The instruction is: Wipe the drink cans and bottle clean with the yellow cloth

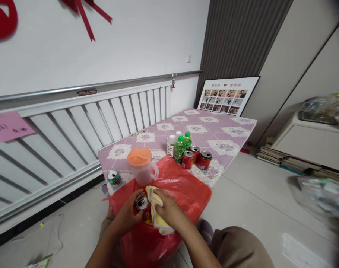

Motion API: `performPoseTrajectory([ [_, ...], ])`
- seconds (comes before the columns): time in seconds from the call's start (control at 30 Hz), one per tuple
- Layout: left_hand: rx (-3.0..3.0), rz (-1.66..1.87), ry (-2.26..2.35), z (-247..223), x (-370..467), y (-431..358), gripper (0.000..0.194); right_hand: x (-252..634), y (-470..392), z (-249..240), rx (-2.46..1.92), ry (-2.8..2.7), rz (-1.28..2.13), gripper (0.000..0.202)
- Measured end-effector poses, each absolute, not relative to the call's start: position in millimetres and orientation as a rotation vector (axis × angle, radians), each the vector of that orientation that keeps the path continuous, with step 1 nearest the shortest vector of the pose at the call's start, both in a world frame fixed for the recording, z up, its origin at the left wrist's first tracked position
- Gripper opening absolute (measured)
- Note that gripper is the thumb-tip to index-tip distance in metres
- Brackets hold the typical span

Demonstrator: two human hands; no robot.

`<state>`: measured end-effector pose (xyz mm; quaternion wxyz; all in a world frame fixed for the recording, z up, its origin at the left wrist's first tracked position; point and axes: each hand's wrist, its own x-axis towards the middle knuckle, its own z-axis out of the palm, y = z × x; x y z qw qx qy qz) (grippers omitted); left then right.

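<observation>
My left hand [132, 209] is wrapped round a red drink can [143, 203], its opened top facing up toward me. In my right hand [167, 207] is a yellow cloth [155, 208] with a pale purple edge, pressed against the can's right side. Both hands are above a red plastic bag [180, 186] spread over the near part of the table and hanging down its front. Just beyond the can stands a clear pitcher [143, 173] with an orange lid. To the left is a green drink can [114, 178], upright and opened.
Several bottles, some with green caps [181, 138], stand on the flowered tablecloth [197, 128]. Beside them are three opened red cans [204, 160]. A white radiator [124, 115] runs behind the table. A photo board [228, 96] leans at the far end; stacked books [281, 160] lie at right.
</observation>
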<state>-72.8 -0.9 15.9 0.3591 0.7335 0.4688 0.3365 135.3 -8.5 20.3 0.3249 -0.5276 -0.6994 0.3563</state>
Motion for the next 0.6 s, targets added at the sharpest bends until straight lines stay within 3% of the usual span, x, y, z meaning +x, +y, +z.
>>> performPoseTrajectory([
  [0.33,1.951,0.906,1.365,19.2,-66.7,-6.5,0.066,133.6,-45.3,12.6,-1.515,-1.884,0.957,0.061],
  [0.6,2.047,0.893,1.490,20.5,-51.1,-10.4,0.050,130.8,-65.3,31.5,-1.628,-1.922,0.953,0.063],
])
